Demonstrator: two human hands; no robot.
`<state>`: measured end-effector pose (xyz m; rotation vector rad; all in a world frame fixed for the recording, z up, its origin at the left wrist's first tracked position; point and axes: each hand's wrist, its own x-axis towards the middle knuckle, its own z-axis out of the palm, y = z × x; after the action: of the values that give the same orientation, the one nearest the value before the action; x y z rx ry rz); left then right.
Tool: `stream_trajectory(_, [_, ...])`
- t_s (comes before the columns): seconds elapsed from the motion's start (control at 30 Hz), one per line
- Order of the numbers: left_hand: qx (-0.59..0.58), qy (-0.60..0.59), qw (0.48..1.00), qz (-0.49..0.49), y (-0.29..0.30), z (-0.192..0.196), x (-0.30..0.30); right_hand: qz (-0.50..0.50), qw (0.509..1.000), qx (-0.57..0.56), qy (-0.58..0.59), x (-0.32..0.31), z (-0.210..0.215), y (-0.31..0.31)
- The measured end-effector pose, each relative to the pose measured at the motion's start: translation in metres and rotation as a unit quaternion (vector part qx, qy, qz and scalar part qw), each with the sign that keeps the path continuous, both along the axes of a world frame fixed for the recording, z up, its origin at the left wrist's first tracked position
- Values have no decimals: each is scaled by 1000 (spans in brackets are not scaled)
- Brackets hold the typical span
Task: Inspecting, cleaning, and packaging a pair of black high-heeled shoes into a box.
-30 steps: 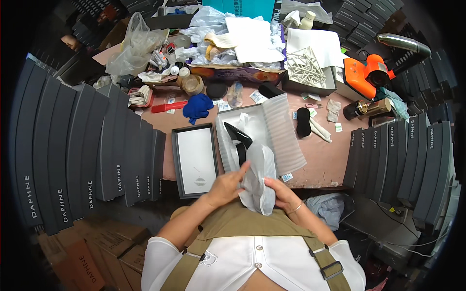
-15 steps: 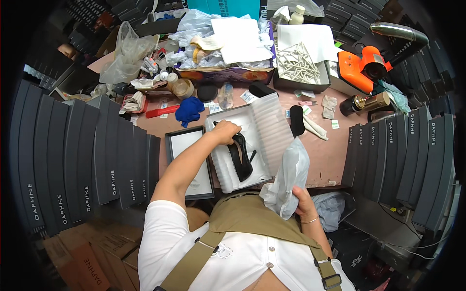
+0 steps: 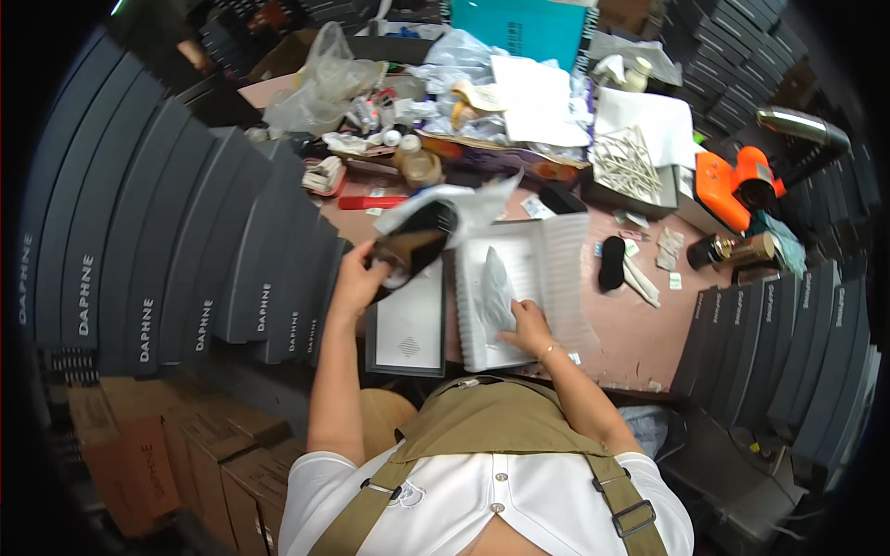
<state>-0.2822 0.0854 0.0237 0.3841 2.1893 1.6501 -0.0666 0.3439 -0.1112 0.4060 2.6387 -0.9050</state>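
Note:
My left hand (image 3: 357, 278) grips a black high-heeled shoe (image 3: 417, 243), lifted above the table's left part, with white tissue paper (image 3: 445, 199) draped behind it. My right hand (image 3: 527, 324) presses a crumpled clear plastic bag (image 3: 496, 287) down inside an open white shoe box (image 3: 556, 278) in front of me. A dark box lid (image 3: 408, 329) with a white inside lies flat just left of the box, under the raised shoe.
Stacks of dark shoe boxes (image 3: 139, 278) wall in the left and the right (image 3: 788, 343). Beyond the box lie a black shoe pad (image 3: 612, 262), an orange tool (image 3: 732, 185), a tape roll (image 3: 422, 169), papers, bags and a teal box (image 3: 528, 28).
My left hand reached into the box, took the black shoe and lifted it out to the left. My right hand brought the plastic bag down from my chest into the box.

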Motion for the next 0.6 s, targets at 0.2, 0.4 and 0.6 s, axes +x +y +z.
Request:
stream_trajectory(0.2, [-255, 58, 961, -85, -32, 6, 40, 34, 936, -79, 341, -14, 145, -32])
stream_trajectory(0.4, [-227, 16, 951, -210, -34, -14, 39, 345, 894, 178, 224, -25, 141, -66])
stream_trajectory(0.6, [66, -269, 961, 18, -81, -84, 23, 167, 971, -130, 112, 16, 164, -27])
